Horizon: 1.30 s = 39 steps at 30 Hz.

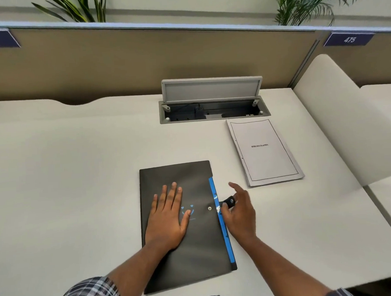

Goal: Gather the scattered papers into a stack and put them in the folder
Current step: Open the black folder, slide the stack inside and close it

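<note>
Folder: a black folder (pixel 190 238) with a blue strip along its right edge lies flat on the white desk (pixel 67 177), straight ahead of the person; a small silver snap stud shows on its cover just left of the blue strip.
Left hand: the left hand (pixel 168 215) lies palm down on the left half of the folder, fingers straight and together, pressing the cover flat.
Right hand: the right hand (pixel 239 210) sits at the folder's right edge, thumb and a finger pinching the black closure tab (pixel 229 201) that sticks out past the blue strip; the other fingers are spread and lifted.
Papers: a squared stack of white papers (pixel 263 151) lies on the desk beyond and to the right of the folder, apart from it, top sheet printed BIBLIOGRAPHY inside a thin border.
Cable box: a grey cable box (pixel 213 111) with its lid raised is set into the desk beyond the folder, just behind the papers.
Partition: a tan partition (pixel 140 60) stands behind the cable box, carrying a blue tag marked 475 (pixel 349 39) to the far right.
</note>
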Each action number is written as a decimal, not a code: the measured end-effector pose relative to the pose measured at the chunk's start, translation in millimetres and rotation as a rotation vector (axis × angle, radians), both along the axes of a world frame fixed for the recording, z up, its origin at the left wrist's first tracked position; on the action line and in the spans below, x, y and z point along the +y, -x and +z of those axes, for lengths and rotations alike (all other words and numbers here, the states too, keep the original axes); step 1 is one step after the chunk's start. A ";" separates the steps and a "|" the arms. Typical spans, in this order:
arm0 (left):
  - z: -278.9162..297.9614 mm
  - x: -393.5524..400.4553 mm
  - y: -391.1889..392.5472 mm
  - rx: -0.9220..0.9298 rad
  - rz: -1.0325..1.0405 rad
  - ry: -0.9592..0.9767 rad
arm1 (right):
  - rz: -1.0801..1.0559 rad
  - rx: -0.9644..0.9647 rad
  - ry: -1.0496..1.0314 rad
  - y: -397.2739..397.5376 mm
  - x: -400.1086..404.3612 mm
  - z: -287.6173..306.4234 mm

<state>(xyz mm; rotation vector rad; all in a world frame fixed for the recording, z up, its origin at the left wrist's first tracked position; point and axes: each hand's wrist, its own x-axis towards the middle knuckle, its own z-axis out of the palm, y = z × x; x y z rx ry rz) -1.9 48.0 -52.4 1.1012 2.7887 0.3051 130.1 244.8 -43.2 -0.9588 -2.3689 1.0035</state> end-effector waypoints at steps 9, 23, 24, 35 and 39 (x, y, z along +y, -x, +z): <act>2.6 -11.3 6.5 -0.002 -0.016 0.009 | -0.057 -0.089 -0.182 -11.7 13.4 -4.6; 8.7 -9.1 6.8 -0.009 0.010 0.051 | -0.131 0.010 0.064 -13.5 18.1 3.1; 11.1 -6.6 6.2 -0.024 0.035 0.037 | -0.149 0.025 0.105 -13.4 20.0 3.9; 40.1 105.1 5.5 -0.252 0.263 -0.331 | -0.119 0.005 0.444 -8.6 95.4 42.1; 48.4 167.9 5.4 -0.429 0.217 -0.370 | -0.111 0.001 0.254 0.6 149.4 58.7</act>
